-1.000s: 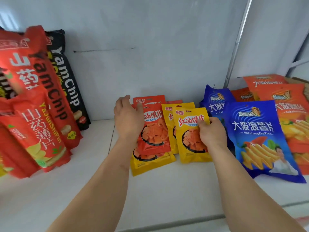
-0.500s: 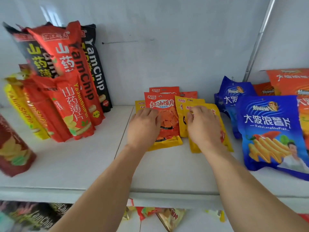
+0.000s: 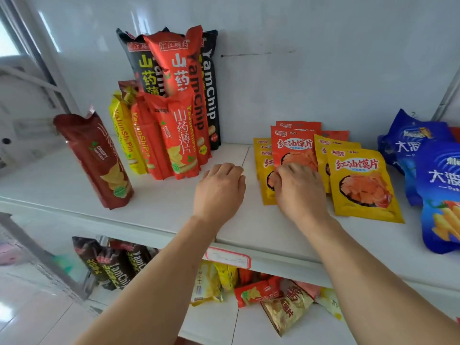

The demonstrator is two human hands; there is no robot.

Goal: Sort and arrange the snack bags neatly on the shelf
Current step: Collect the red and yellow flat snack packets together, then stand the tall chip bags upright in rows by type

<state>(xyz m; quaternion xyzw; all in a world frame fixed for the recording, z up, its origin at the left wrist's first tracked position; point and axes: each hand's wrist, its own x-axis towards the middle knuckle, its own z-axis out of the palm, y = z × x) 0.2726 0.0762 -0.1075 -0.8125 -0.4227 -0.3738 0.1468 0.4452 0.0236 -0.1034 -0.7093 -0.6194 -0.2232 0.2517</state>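
Your dark red foil chip bag (image 3: 99, 160) stands near the white shelf's (image 3: 159, 215) front edge, bare board beside it. Your left hand (image 3: 220, 189) hovers loosely curled, empty. Your right hand (image 3: 297, 189) covers the flat red-and-yellow snack pouches (image 3: 358, 180); grip unclear. The blue crinkle-chip bags (image 3: 438, 185) are cut off.

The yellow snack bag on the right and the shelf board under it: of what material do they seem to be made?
The yellow snack bag looks like thin glossy plastic film: it lies flat, shines and has a printed face with sealed edges. The shelf board looks like white painted or coated metal, smooth with a soft sheen and a folded front lip; coated wood cannot be excluded.
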